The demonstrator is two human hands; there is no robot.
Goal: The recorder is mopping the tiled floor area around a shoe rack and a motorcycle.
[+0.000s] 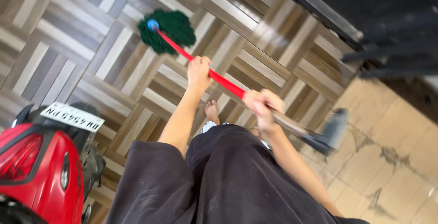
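A mop with a red handle [226, 83] and a dark green string head [169, 30] rests on the patterned wood-look floor. A blue collar [153, 24] joins handle and head. My left hand [199, 72] grips the red handle partway down. Higher up the handle, my right hand [262, 107] is closed around it, near where the handle turns grey and ends in a dark, blurred grip [329, 135]. My bare foot [211, 112] stands on the floor under the handle, and I wear loose black clothes [219, 178].
The rear of a red scooter [39, 169] with a white plate stands at the lower left, close to my left side. A dark metal gate or frame [365, 18] fills the upper right. Beige stone tiles [388, 160] lie at the lower right.
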